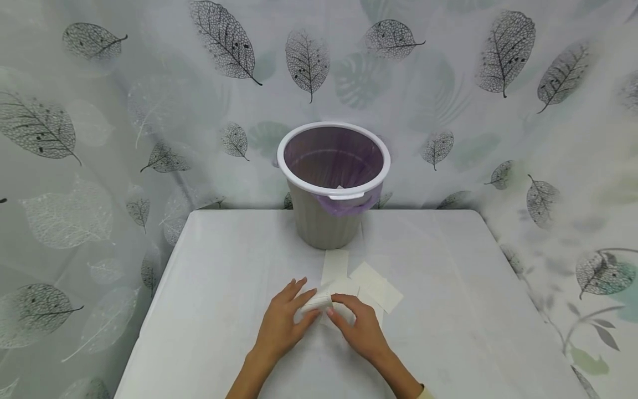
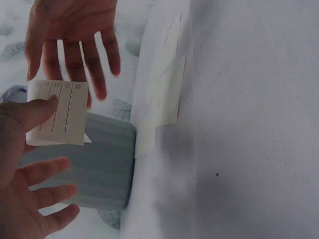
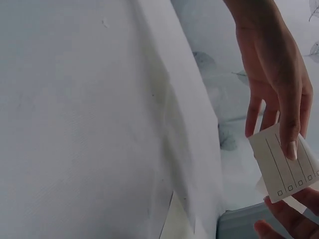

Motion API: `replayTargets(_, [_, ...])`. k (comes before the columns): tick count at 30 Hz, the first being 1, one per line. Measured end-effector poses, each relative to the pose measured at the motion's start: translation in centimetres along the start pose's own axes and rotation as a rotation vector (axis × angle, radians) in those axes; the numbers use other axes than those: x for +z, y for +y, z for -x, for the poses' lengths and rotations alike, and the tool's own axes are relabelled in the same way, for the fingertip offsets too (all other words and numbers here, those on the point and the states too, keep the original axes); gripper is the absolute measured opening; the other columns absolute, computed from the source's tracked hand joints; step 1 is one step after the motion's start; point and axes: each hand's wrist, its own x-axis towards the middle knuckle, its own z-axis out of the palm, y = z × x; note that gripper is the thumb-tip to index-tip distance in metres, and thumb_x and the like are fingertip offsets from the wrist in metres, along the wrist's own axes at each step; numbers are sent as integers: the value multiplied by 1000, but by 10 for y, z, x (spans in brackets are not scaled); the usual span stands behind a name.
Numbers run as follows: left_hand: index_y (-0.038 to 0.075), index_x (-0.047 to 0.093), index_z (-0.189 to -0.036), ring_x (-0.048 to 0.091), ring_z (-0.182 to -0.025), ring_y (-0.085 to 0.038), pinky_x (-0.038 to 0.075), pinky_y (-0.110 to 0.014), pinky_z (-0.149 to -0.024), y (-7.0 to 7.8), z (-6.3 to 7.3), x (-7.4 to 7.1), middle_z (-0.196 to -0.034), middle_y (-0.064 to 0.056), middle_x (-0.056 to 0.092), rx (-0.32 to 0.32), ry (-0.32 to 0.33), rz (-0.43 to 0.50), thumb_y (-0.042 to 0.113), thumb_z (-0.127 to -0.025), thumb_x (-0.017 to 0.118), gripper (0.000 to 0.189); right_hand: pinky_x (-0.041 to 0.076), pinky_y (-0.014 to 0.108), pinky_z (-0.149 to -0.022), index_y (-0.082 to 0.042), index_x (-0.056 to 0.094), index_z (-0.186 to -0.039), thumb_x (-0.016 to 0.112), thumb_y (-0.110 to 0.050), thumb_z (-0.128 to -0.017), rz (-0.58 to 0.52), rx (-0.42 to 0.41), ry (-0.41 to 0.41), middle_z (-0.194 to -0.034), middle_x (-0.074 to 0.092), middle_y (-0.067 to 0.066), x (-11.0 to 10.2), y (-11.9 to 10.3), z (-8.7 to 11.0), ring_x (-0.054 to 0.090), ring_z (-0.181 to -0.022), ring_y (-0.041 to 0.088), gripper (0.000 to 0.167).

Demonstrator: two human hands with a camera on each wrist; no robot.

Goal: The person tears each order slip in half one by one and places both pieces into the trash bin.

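Note:
Low over the table, my left hand [image 1: 282, 323] pinches a folded paper slip [image 1: 317, 302] printed with lines and small boxes. In the left wrist view, the thumb of that hand lies flat across the printed face of the slip [image 2: 62, 117], its other fingers spread apart. My right hand [image 1: 362, 327] is at the slip's other end, thumb and fingertips at its edge; its fingers look mostly straight and spread in the left wrist view. Just beyond the hands, several loose pale paper slips [image 1: 376, 285] lie overlapping on the white table.
A grey bucket [image 1: 324, 221] with a white rim and a purple handle stands at the table's far edge, with a bit of something pale inside. A leaf-patterned curtain [image 1: 199, 111] hangs behind and at both sides of the white-covered table [image 1: 219, 266].

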Motion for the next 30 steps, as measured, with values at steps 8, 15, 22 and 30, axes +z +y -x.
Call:
replayTargets(8, [13,75,-129,55,-131,-44,48,-63,-99,10,-3,0,-142,-14,62,42,28,-14,29,-88,87,46,54,45,-97,-19,77,-117,71,-20,-102,-197,53,35,-114,74,-9,-2,-15,-9,68,-108,16,16])
replayTargets(15, [10,66,-141,56,-129,-47,49,-64,-96,11,-4,-1,-144,-18,60,93,49,-35,34,-86,88,64,56,41,-93,-18,78,-107,70,-17,-102,-204,33,62,-105,75,-9,-6,-21,-14,71,-102,17,9])
replayTargets(22, [6,46,-156,48,-137,-46,47,-63,-100,17,-15,-11,-156,-18,46,137,74,-42,39,-85,86,88,59,42,-82,-19,77,-100,67,-15,-103,-129,-52,28,-97,75,-11,-22,-22,-18,72,-95,15,11])
replayTargets(30, [9,62,-144,51,-137,-40,42,-62,-106,30,-35,-23,-150,-11,56,264,66,-25,22,-88,83,60,48,27,-61,-18,72,-94,66,-8,-103,59,-236,-151,-83,67,-12,-45,-24,-26,55,-69,5,15])
